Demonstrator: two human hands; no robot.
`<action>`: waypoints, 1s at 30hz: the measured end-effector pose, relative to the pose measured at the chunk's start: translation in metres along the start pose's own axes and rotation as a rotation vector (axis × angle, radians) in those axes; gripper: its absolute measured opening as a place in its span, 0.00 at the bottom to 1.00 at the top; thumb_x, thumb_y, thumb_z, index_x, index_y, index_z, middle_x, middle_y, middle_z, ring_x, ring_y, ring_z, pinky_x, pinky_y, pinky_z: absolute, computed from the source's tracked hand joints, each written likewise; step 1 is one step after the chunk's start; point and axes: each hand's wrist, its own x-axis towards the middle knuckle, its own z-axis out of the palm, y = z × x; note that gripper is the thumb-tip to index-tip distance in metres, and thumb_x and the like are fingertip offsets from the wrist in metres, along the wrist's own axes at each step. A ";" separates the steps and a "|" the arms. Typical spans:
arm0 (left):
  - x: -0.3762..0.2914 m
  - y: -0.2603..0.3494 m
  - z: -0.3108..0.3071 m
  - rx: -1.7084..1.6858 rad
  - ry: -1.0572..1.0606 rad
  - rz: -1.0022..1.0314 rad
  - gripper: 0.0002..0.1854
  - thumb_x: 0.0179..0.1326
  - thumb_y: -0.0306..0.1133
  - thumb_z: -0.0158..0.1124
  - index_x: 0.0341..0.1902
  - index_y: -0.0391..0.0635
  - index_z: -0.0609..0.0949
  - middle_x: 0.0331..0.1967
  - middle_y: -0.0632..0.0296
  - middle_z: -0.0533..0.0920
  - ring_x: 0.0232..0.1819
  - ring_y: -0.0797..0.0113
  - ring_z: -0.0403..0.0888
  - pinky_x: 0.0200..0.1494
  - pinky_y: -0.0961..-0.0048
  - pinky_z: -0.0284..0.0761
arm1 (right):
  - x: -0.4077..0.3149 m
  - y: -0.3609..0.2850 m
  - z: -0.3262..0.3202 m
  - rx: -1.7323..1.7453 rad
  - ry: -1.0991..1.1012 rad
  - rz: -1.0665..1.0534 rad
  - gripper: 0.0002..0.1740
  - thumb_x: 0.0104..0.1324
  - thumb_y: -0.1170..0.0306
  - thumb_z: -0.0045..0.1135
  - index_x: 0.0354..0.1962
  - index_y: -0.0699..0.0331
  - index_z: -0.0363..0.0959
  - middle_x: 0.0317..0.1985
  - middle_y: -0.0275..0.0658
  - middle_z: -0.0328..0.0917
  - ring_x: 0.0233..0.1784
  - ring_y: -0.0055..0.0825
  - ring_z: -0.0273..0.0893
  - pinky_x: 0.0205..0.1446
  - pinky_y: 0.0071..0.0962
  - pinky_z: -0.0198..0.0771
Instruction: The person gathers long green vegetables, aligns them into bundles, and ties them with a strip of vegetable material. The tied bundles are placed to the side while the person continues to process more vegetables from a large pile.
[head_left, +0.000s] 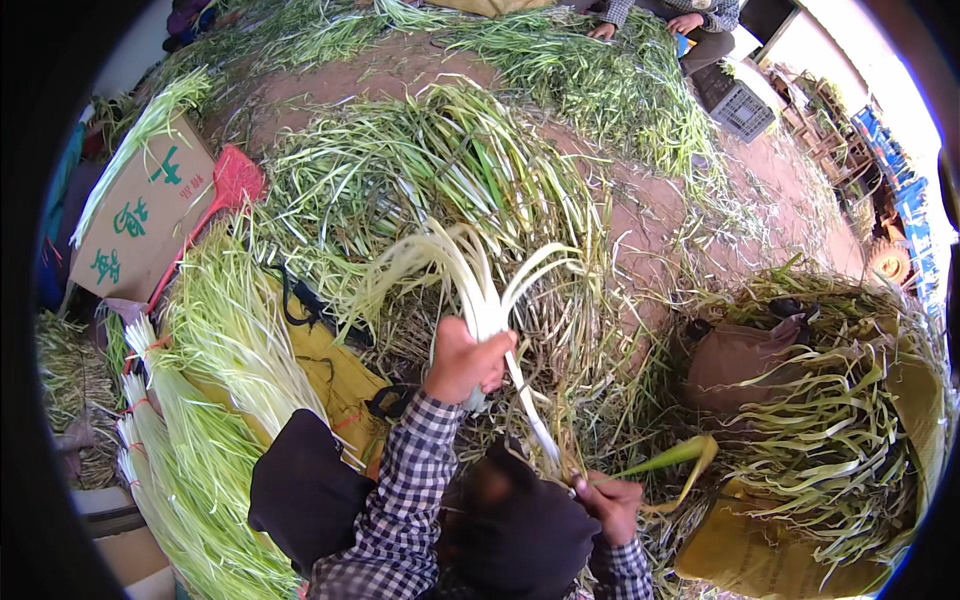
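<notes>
My left hand (463, 361) is closed around a small bunch of peeled, whitish leafy stalks (478, 296), their thin leaves fanning out and drooping above the fist. One white stalk (532, 412) slants down from that fist towards my right hand (613, 504). There the thumb and fingers pinch a green and yellowing leaf (679, 454) near the stalk's lower end; the exact grip is partly hidden. Beyond both hands rises a large heap of unpeeled green stalks (457, 165) with dry, brownish ends towards me. My knees (525, 525) are under dark cloth.
Tied bundles of pale stalks (202, 450) lie at left on yellow sacking (330, 367). Behind them are a cardboard box (142, 217) and a red plastic tool (238, 178). Leaf waste (832, 450) lies at right. Another person's hand (684, 24) and a grey crate (742, 111) are at far right.
</notes>
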 end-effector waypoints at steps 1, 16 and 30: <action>0.003 0.007 -0.001 0.039 0.031 0.079 0.05 0.47 0.19 0.54 0.21 0.27 0.74 0.10 0.56 0.73 0.03 0.77 0.62 0.03 0.82 0.56 | -0.013 0.027 -0.024 -0.037 0.021 0.066 0.07 0.53 0.75 0.57 0.20 0.71 0.76 0.14 0.35 0.72 0.12 0.13 0.59 0.16 0.16 0.55; -0.022 0.029 0.001 -0.088 -0.034 0.080 0.07 0.50 0.23 0.52 0.26 0.28 0.71 0.11 0.48 0.71 0.04 0.76 0.59 0.06 0.80 0.55 | 0.071 0.014 -0.019 -0.462 -0.265 0.062 0.34 0.59 0.45 0.42 0.10 0.66 0.71 0.04 0.35 0.60 0.07 0.18 0.55 0.12 0.24 0.50; -0.032 0.049 -0.023 -0.164 0.049 0.208 0.07 0.51 0.23 0.50 0.31 0.29 0.71 0.14 0.45 0.73 0.04 0.77 0.58 0.06 0.79 0.55 | 0.029 0.075 -0.052 -0.534 -0.145 0.267 0.17 0.50 0.68 0.58 0.11 0.73 0.71 0.06 0.36 0.66 0.09 0.15 0.60 0.12 0.22 0.53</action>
